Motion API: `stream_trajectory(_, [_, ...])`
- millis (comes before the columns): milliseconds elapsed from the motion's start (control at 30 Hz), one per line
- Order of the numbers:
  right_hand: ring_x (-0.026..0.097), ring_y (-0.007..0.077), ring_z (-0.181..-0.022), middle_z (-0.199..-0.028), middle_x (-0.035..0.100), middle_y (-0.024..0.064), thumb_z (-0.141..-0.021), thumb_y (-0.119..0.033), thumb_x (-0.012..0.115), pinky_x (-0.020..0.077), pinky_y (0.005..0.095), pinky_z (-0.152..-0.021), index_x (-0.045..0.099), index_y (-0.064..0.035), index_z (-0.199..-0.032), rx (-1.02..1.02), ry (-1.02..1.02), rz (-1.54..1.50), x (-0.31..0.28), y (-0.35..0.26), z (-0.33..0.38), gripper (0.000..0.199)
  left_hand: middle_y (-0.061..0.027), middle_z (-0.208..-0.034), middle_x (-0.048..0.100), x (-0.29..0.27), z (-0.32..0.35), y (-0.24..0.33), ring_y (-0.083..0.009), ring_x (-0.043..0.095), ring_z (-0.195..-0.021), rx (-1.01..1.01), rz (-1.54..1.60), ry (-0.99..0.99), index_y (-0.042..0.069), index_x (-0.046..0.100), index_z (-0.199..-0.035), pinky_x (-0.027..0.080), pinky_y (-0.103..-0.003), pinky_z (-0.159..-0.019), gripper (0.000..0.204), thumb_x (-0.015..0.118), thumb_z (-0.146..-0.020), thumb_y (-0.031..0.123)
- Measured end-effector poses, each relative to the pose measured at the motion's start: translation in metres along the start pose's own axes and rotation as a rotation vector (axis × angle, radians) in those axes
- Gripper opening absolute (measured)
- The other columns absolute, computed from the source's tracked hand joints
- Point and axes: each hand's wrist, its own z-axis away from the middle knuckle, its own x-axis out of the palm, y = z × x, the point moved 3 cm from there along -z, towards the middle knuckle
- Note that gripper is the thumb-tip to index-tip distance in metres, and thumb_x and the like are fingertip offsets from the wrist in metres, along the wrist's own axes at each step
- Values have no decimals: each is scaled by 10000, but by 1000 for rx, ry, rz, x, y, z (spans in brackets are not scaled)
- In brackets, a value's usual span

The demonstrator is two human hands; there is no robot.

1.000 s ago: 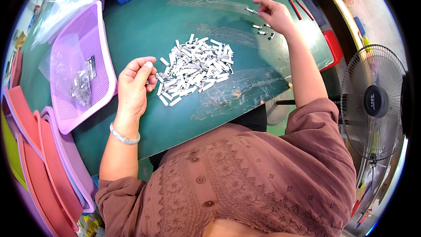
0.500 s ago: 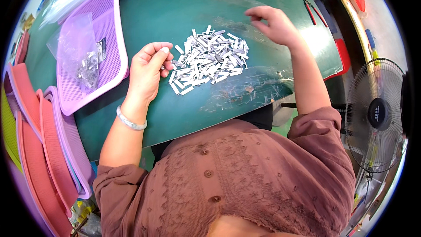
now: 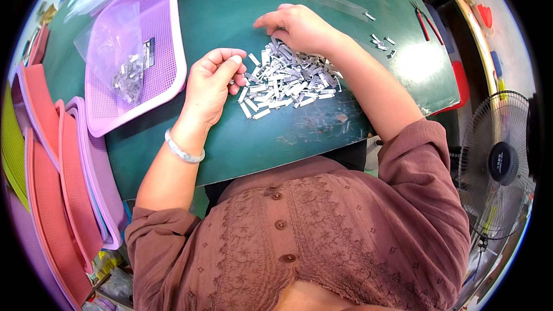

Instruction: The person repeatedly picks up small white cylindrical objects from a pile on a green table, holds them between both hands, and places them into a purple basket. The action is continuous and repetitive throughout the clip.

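green table (image 3: 242, 147): l hand (image 3: 213, 85) pinched closed, contents unclear, at pcs pile's (image 3: 294, 85) 9 o'clock; r hand (image 3: 298, 29) at 12, grip can't tell; low sweep might scatter pcs.

Head-worn fisheye view, downward over both hands (image 3: 212, 87)

Your green table (image 3: 242, 152) bears a heap of small white-and-grey pieces (image 3: 291, 83) upper centre, a purple basket (image 3: 164, 46) upper left, loose pieces (image 3: 377, 39) and red-handled pliers (image 3: 423, 25) upper right.
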Motion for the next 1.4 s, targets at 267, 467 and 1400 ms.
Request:
stream_trajectory(267, [546, 219, -738, -749, 602, 49, -701, 20, 568, 461, 340, -682, 592, -113, -1057, 15, 93, -69, 1, 1, 7, 381, -7, -724, 567, 2, 0, 0, -59, 513, -587, -3, -7, -11, 21, 589, -940, 383, -174, -492, 132, 535, -862, 113])
stream_trajectory(467, [544, 215, -730, -748, 590, 52, -716, 19, 568, 463, 326, -673, 589, -109, -1071, -44, 34, -60, 1, 0, 7, 377, -5, -723, 566, 2, -1, -1, -56, 512, -581, -13, -9, -21, 25, 590, -939, 382, -174, -489, 125, 528, -865, 105])
stream_trajectory(1400, [553, 83, -817, -860, 599, 43, -819, 28, 522, 447, 218, -752, 471, 20, -1180, 348, 85, -1013, 2, -53, 27, 364, -69, -784, 600, 4, -2, -2, -89, 534, -604, -81, 411, -104, 8, 544, -960, 425, -188, -510, 134, 530, -866, 102])
